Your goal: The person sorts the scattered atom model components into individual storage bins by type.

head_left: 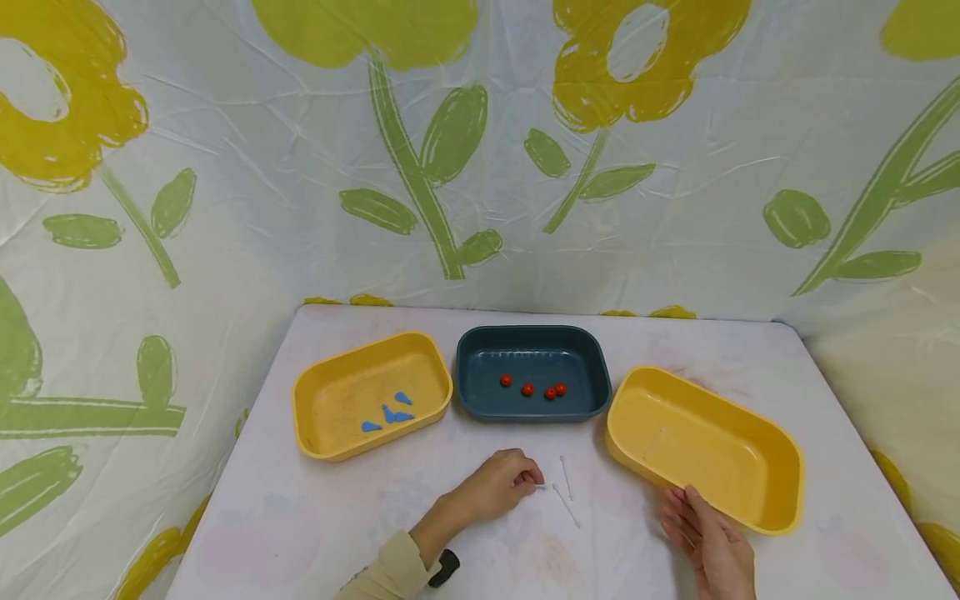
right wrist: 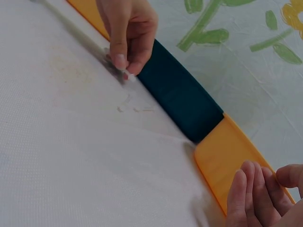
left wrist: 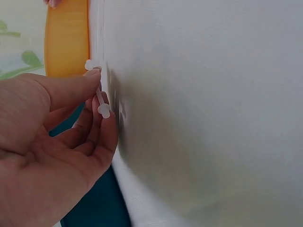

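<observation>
My left hand point(head_left: 501, 483) pinches a small white stick with knobbed ends point(left wrist: 101, 101) between thumb and fingertips, low over the table. Two similar white sticks point(head_left: 567, 479) lie on the cloth just right of that hand. At the near side of the right yellow bin point(head_left: 750, 454), my right hand point(head_left: 712, 537) holds the rim. Its thumb point(right wrist: 289, 175) is at the rim and its fingers point(right wrist: 258, 194) lie along the outer wall. Inside that bin, something faint and whitish point(head_left: 656, 442) shows; its shape is hard to make out.
A dark teal bin point(head_left: 532, 417) with several small red balls point(head_left: 527, 389) stands at the back middle. Left of it, another yellow bin point(head_left: 322, 454) contains several blue drop-shaped pieces point(head_left: 387, 413). A flower-printed curtain point(head_left: 510, 275) rises behind the table and at its sides.
</observation>
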Action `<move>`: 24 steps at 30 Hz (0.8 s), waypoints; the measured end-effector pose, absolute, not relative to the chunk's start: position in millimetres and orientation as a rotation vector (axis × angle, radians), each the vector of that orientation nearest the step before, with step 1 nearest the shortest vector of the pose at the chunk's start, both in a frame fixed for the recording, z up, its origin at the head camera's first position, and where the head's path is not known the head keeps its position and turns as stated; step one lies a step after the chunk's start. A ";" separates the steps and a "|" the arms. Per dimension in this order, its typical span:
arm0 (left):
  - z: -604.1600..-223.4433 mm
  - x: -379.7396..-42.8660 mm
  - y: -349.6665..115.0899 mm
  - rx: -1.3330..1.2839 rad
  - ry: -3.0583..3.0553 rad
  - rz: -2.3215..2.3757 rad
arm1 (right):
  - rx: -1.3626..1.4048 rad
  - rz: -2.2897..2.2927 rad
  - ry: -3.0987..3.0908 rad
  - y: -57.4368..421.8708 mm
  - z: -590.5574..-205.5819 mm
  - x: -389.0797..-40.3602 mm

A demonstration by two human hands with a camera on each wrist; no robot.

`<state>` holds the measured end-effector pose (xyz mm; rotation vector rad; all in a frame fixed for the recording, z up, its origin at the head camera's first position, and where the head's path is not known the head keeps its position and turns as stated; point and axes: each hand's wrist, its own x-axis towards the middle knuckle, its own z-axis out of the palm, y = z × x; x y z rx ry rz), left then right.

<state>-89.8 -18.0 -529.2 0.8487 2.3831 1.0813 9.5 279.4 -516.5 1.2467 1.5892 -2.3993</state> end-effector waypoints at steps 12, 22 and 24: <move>-521.9 -96.5 -8.0 0.807 2.296 1.254 | 1.249 -2.372 1.629 278.5 -516.4 8.8; -507.8 -101.7 5.2 0.733 2.222 1.374 | 1.233 -2.373 1.634 278.8 -515.8 10.1; -505.7 -102.4 8.1 0.732 2.217 1.389 | 1.233 -2.367 1.633 279.2 -515.6 10.5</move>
